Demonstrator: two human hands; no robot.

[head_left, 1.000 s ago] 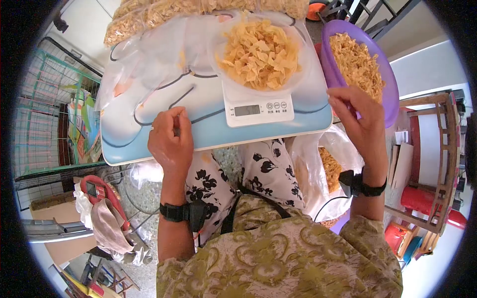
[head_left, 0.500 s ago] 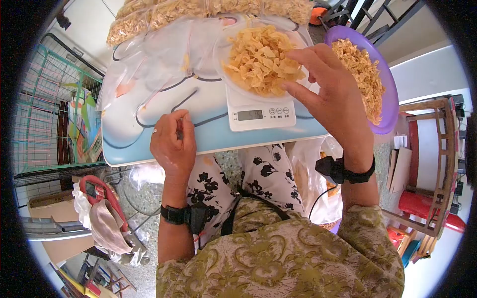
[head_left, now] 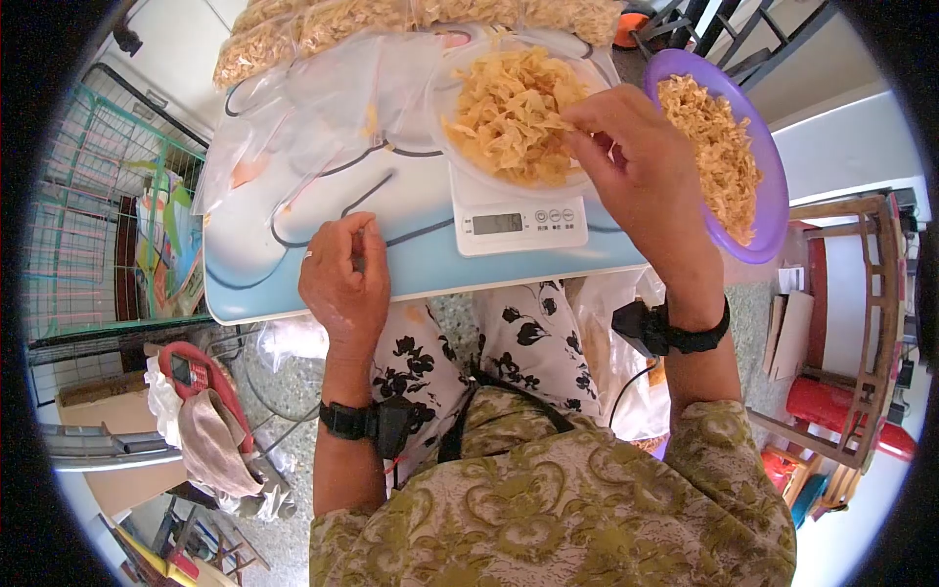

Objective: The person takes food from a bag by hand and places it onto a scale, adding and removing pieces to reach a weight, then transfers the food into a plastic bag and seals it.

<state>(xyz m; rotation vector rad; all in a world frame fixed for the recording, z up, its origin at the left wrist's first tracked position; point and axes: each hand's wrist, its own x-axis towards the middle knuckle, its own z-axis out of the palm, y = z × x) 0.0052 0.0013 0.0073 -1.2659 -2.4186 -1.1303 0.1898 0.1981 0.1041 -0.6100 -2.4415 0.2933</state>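
A clear round bowl heaped with yellow dried flakes stands on a white digital scale, its display lit but too blurred to read. Over the bowl's right side, my right hand pinches a flake between thumb and fingertips. My left hand rests curled at the table's front edge, left of the scale, with nothing visible in it. To the right, a purple basin holds more flakes.
Flat clear plastic bags lie on the patterned table. Filled bags line its back edge. A green wire cage stands at the left, and a wooden frame at the right.
My right hand's fingertips have closed into a pinch on a flake at the bowl's right side. My left hand stays nearly where it was.
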